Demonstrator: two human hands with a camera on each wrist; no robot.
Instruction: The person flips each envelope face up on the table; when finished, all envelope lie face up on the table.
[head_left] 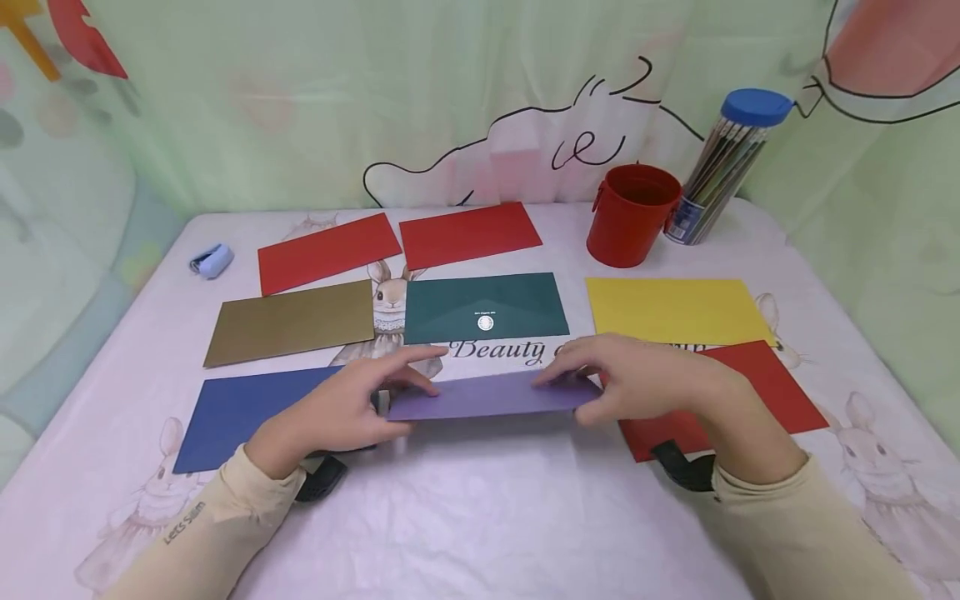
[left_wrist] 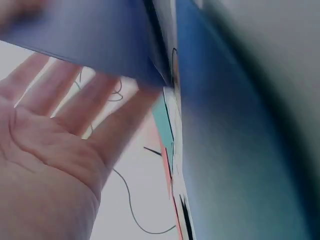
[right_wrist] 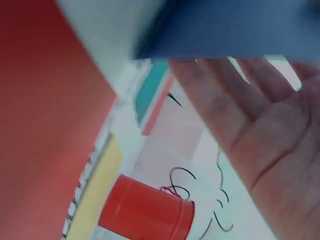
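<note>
A purple rectangular card (head_left: 487, 397), shaped like a flat envelope, is held by both hands just above the near middle of the table. At its left end, my left hand (head_left: 341, 404) grips it between thumb and fingers. My right hand (head_left: 645, 379) pinches the opposite end, thumb at the near edge. Both wrist views show the fingers reaching behind the card. Below the left hand lies a blue card (head_left: 251, 412), partly covered by it. A red card (head_left: 765, 387) lies under the right hand and wrist. Just beyond the purple card is a dark green card (head_left: 487, 308) with a white round emblem.
Two red cards, left (head_left: 330, 252) and right (head_left: 471, 236), lie along the back. A brown card (head_left: 291, 323) is at left, a yellow card (head_left: 675, 310) at right. A red bucket (head_left: 626, 221), a pencil tube (head_left: 720, 171) and a small light-blue object (head_left: 212, 261) stand farther back.
</note>
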